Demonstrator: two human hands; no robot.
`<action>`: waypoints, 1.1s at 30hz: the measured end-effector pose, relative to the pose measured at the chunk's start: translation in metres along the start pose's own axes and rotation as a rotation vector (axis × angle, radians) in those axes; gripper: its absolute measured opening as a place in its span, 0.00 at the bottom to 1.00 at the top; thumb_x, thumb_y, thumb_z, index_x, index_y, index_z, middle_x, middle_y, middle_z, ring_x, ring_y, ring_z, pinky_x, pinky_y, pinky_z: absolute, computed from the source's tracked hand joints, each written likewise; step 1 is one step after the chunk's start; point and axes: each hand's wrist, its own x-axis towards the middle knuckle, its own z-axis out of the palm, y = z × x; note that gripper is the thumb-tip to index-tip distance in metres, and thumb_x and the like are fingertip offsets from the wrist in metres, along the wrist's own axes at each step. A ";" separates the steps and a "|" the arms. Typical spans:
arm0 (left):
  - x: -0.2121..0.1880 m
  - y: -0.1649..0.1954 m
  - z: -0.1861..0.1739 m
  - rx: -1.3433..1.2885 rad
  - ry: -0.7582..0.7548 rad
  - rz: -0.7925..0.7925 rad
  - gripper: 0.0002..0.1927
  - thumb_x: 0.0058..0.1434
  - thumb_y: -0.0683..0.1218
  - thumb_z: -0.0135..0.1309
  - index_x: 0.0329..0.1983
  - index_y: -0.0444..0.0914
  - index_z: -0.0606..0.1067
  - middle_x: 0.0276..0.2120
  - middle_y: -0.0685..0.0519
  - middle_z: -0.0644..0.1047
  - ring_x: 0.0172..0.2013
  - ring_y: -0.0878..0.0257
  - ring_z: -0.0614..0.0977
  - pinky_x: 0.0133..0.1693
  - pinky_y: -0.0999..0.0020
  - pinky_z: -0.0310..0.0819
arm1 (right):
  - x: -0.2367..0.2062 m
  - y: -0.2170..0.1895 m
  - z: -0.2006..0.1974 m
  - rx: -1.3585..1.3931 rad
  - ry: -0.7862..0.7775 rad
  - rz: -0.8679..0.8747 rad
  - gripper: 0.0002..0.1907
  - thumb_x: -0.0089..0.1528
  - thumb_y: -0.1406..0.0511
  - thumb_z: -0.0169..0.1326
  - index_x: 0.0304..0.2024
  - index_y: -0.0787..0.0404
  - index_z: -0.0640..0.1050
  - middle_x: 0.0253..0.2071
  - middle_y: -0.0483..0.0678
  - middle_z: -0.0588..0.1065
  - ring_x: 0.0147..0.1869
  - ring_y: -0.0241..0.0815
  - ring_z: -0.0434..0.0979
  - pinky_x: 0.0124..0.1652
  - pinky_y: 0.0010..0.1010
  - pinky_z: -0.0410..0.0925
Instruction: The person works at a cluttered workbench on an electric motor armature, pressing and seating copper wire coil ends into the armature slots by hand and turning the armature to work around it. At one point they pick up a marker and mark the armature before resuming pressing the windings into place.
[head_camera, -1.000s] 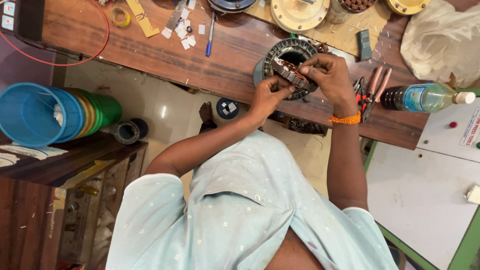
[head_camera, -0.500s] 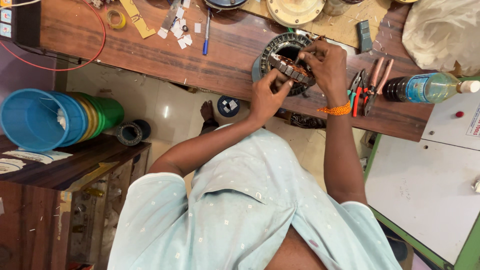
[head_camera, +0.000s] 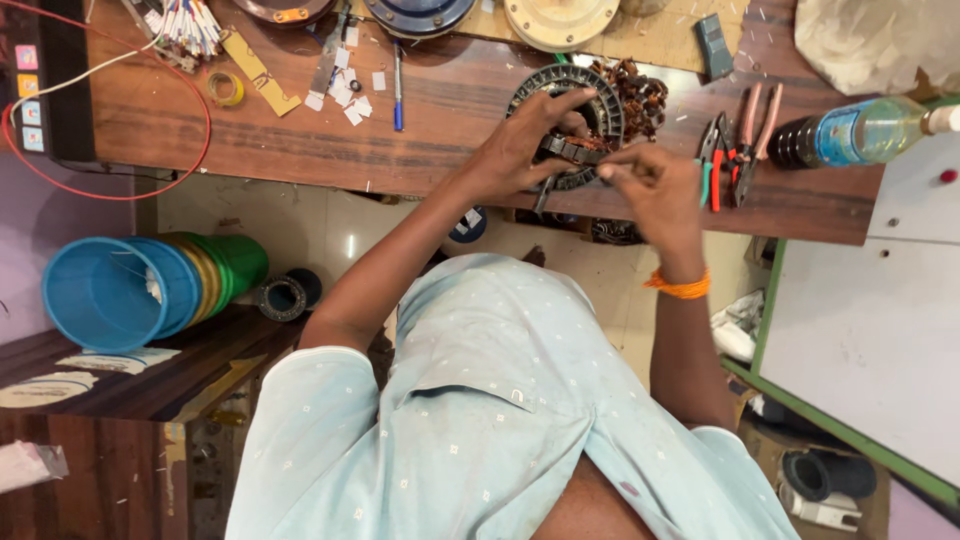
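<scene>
From the head view I look straight down over the shoulders onto a wooden tabletop (head_camera: 300, 140). The round stator ring (head_camera: 575, 120) sits at the near edge of the tabletop, I judge so both hands can reach its inner slots without stretching. My left hand (head_camera: 520, 150) lies on the ring's near-left side, fingers curled and closed on its rim and thumb reaching over the top, which reads as steadying it. My right hand (head_camera: 650, 185) is just beside it on the near-right, fingertips pressed together in a pinch on something small at the ring's lower edge; I cannot tell what the pinched piece is. The ring therefore lies between the hands and slightly beyond them, touching both. A tangle of copper winding (head_camera: 640, 95) rests against the ring's far-right side. Red-handled pliers (head_camera: 740, 140) lie near the right hand, a plastic bottle (head_camera: 850, 135) beyond them. A blue pen (head_camera: 398, 90) lies well to the left. Stacked coloured tubs (head_camera: 140, 290) stand below on a lower shelf
</scene>
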 end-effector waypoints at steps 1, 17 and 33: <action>0.000 0.001 -0.002 -0.015 -0.021 -0.025 0.43 0.60 0.46 0.67 0.75 0.48 0.59 0.49 0.56 0.78 0.52 0.56 0.74 0.59 0.54 0.69 | -0.007 -0.004 0.007 -0.052 0.016 -0.063 0.06 0.63 0.67 0.67 0.40 0.63 0.85 0.18 0.44 0.65 0.23 0.30 0.59 0.24 0.27 0.55; 0.029 -0.013 -0.028 -0.085 -0.355 0.000 0.22 0.56 0.50 0.68 0.52 0.42 0.75 0.47 0.54 0.75 0.52 0.53 0.70 0.57 0.55 0.64 | -0.028 0.014 0.075 -0.042 0.337 -0.345 0.02 0.64 0.75 0.60 0.38 0.68 0.80 0.31 0.56 0.77 0.28 0.45 0.74 0.30 0.34 0.66; -0.005 -0.003 -0.034 0.486 -0.140 0.326 0.33 0.39 0.52 0.71 0.53 0.52 0.79 0.60 0.51 0.70 0.55 0.50 0.70 0.58 0.51 0.68 | -0.010 0.008 0.093 0.064 0.331 -0.436 0.03 0.62 0.75 0.57 0.38 0.69 0.80 0.31 0.56 0.78 0.31 0.51 0.79 0.32 0.38 0.70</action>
